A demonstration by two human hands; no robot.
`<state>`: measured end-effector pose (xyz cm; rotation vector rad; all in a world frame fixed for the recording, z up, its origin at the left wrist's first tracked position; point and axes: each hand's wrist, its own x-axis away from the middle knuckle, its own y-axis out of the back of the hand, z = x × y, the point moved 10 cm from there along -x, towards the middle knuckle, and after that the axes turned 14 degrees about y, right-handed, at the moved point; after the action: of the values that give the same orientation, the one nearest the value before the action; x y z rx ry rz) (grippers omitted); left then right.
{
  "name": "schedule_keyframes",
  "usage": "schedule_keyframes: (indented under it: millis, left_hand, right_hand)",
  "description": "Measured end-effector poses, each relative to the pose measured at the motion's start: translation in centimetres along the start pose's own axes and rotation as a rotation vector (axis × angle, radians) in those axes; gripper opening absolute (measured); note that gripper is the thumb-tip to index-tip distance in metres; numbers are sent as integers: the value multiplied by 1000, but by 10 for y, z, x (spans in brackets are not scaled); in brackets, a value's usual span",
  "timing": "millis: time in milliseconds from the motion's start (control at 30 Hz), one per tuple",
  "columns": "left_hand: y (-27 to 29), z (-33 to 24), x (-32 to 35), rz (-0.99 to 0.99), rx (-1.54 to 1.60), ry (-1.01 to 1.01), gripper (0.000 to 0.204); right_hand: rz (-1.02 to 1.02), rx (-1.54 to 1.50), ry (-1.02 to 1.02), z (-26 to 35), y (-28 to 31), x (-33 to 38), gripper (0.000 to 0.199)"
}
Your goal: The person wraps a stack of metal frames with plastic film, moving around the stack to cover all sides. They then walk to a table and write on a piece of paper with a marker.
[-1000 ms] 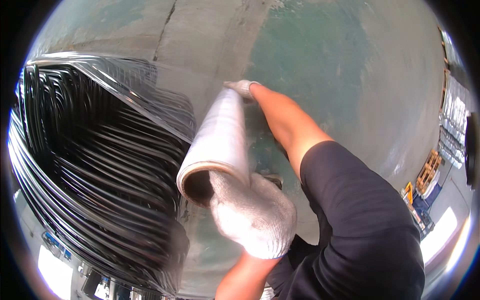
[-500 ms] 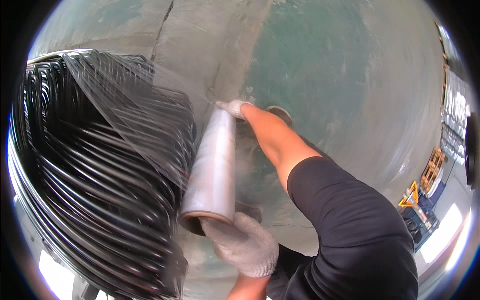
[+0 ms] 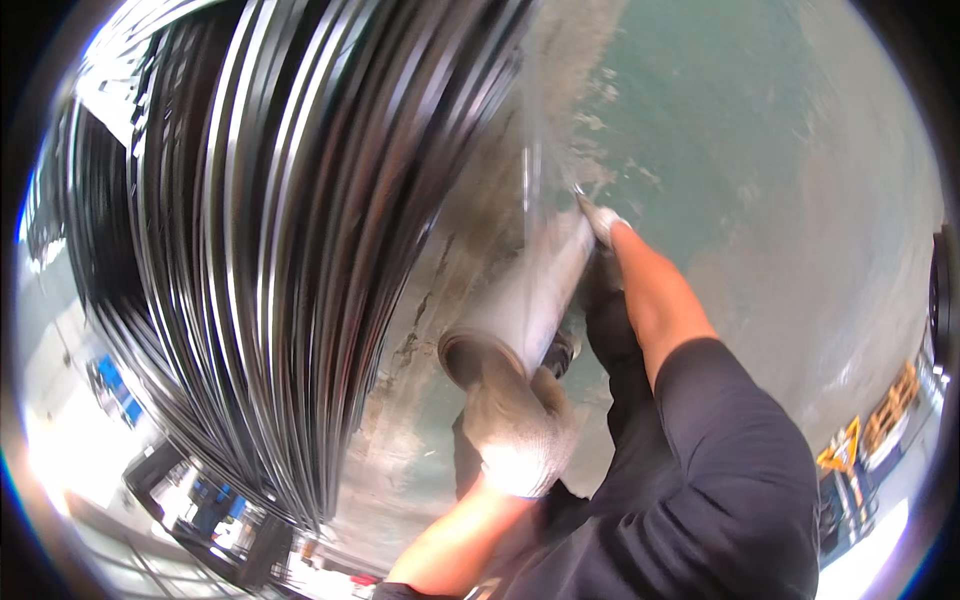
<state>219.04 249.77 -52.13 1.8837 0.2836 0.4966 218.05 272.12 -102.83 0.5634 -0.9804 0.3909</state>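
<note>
Left hand [image 3: 520, 425] hooks its fingers inside the film roll [image 3: 535, 290], thumb outside; beyond these fingers, right hand [image 3: 603, 224] grasps far end

The bundle of black strands [image 3: 300, 220] has the glossy look of smooth plastic, throwing bright streaks my way. The roll of film [image 3: 535, 285] is sleek, cloudy plastic on a dull brown, cardboard-like core [image 3: 450, 352]. Left hand [image 3: 520, 430] and right hand [image 3: 604, 222] wear rough knitted cloth; the dark sleeve [image 3: 740, 420] is matt cloth. Scuffed, concrete-like floor [image 3: 700, 150]; toward its right edge, a bare wooden pallet [image 3: 893, 405].
</note>
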Motion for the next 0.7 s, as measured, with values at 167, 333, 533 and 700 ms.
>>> schedule_keyframes:
  millis: [167,333,533,700]
  left_hand:
    - [9,57,42,123,79,146,55]
    - [46,116,81,17,177,-72,53]
    - [56,208,125,26,196,-50,47]
    - [92,289,186,1,180,-11,48]
  right_hand:
    - [41,-17,-71,-24,-28,43,107]
    - [-243,137,222,-104,-56,41,85]
    - [-118,-151,-46,-153,-135,115,90]
    - [-162,-340,-156,-192,-262,207,89]
